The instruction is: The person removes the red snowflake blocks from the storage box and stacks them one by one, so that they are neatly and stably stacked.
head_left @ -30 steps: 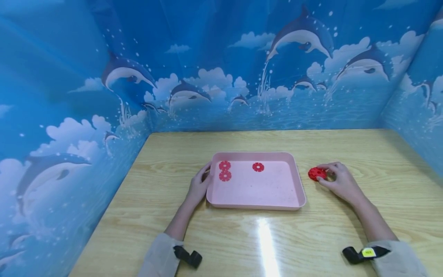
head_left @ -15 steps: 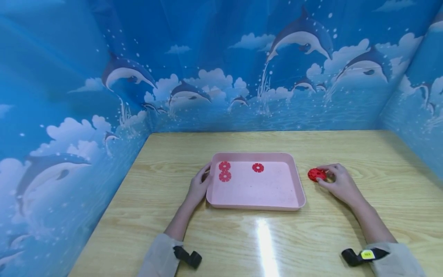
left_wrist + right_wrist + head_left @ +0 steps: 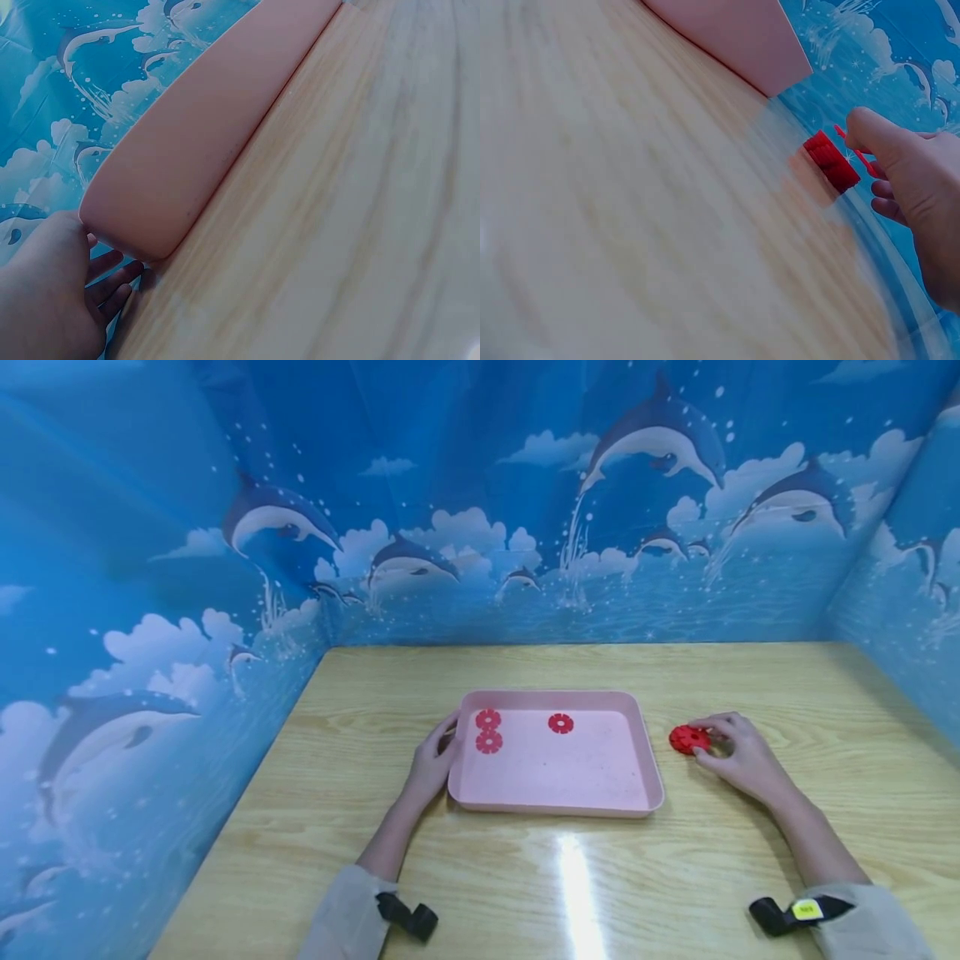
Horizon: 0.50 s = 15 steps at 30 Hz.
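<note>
A shallow pink tray [image 3: 555,807] lies on the table with three red notched discs inside. Two of those discs [image 3: 489,742] are at its left, one just behind the other, and a single disc [image 3: 560,723] lies toward the back middle. My left hand [image 3: 431,767] rests against the tray's left side; in the left wrist view its fingers are near the corner. To the right of the tray is a stack of red discs [image 3: 831,162]. My right hand [image 3: 738,755] pinches one thin red disc [image 3: 860,154] between thumb and fingers, tilted beside the stack's top.
The wood-grain table [image 3: 390,693] extends around the tray. A blue dolphin-print backdrop [image 3: 480,585] stands along its back and sides. Black strap cameras [image 3: 408,917] sit on both sleeves. A bright light reflection crosses the front of the table.
</note>
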Each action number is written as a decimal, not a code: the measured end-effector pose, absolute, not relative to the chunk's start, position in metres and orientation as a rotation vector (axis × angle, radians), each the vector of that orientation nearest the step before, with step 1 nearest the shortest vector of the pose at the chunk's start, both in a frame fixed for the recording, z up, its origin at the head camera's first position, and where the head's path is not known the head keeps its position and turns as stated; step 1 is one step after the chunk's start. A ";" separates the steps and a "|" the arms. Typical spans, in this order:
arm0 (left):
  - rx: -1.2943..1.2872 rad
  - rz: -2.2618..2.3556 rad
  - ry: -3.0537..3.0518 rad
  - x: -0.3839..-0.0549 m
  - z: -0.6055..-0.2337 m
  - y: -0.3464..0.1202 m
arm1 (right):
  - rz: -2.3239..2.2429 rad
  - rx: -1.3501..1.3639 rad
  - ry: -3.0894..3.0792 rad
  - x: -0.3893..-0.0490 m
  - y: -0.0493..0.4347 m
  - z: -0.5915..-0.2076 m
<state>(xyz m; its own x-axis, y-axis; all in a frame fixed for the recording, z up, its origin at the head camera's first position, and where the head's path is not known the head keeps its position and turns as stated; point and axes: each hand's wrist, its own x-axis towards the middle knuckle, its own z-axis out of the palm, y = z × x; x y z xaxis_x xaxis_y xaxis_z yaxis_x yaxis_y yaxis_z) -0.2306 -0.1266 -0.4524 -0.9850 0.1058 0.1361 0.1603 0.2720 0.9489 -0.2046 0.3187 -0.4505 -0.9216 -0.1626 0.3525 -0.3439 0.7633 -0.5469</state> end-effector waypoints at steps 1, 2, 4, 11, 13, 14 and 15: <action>-0.254 -1.856 -2.470 -0.230 -0.452 -0.127 | 0.907 0.399 -2.674 -0.205 0.320 -0.451; -0.254 -1.868 -2.466 -0.229 -0.449 -0.127 | 0.905 0.409 -2.669 -0.205 0.320 -0.451; -0.265 -1.877 -2.461 -0.225 -0.442 -0.126 | 0.901 0.432 -2.658 -0.205 0.322 -0.451; -0.293 -1.856 -2.481 -0.215 -0.424 -0.122 | 0.864 0.502 -2.623 -0.208 0.323 -0.452; -0.300 -1.854 -2.477 -0.217 -0.428 -0.123 | 0.863 0.502 -2.626 -0.208 0.324 -0.453; -0.299 -1.860 -2.472 -0.219 -0.432 -0.123 | 0.863 0.501 -2.629 -0.208 0.324 -0.453; -0.297 -1.864 -2.468 -0.222 -0.436 -0.124 | 0.864 0.501 -2.631 -0.208 0.324 -0.453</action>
<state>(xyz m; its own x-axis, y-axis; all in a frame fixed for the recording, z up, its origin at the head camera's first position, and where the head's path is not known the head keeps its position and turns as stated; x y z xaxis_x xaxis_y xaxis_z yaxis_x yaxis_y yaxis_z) -0.2216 -0.1242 -0.4363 -0.9811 0.1307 0.1424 0.1728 0.2620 0.9495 -0.2083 0.3243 -0.4531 -0.8852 -0.2249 0.4073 -0.4227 0.7547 -0.5018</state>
